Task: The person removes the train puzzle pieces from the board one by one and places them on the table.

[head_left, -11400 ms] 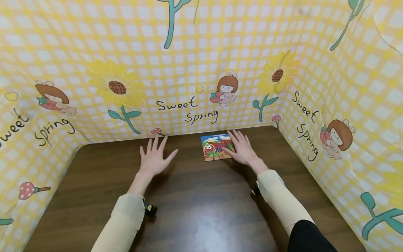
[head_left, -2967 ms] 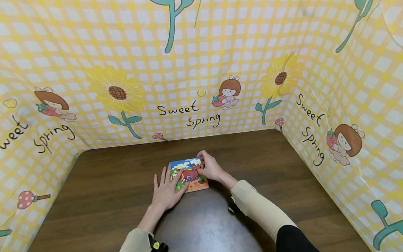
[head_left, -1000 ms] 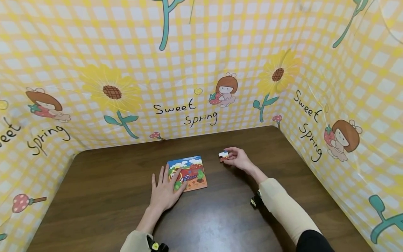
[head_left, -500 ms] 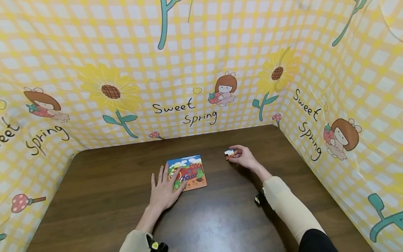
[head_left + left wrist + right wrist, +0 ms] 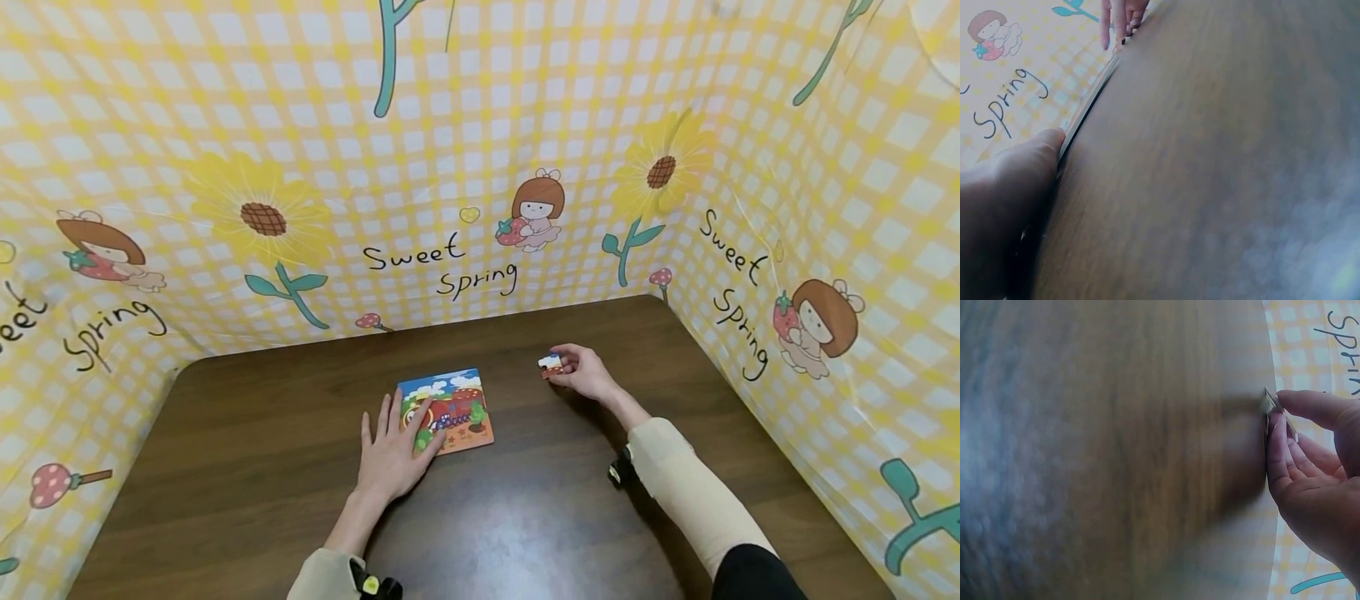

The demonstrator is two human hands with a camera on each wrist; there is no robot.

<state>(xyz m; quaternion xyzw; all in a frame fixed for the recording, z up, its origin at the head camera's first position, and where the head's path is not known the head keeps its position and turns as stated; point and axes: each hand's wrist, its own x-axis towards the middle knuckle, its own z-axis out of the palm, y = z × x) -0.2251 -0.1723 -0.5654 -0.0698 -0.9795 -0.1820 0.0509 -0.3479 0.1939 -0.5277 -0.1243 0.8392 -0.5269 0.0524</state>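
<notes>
A flat, square jigsaw puzzle [image 5: 471, 412] with a colourful train picture lies on the table, near the middle in the head view. My left hand [image 5: 393, 458] rests on its lower left part with fingers spread, covering that corner. In the left wrist view the thumb [image 5: 1025, 159] touches the edge of the puzzle [image 5: 1090, 100]. To the right of the puzzle, my right hand [image 5: 588, 375] pinches a small jigsaw piece [image 5: 551, 364] showing white cloud and red. The right wrist view shows this piece [image 5: 1282, 416] edge-on, tilted between thumb and fingers, close to the tabletop.
The dark wooden table [image 5: 247, 450] has bare surface around both hands. A yellow checked cloth [image 5: 420, 192] with printed flowers hangs behind the table and along its left and right sides. A dark device [image 5: 618, 468] sits on the right wrist.
The puzzle came from the back right to the middle, under the left hand. The right hand took a piece from its upper right and carried it right; lately it has barely moved.
</notes>
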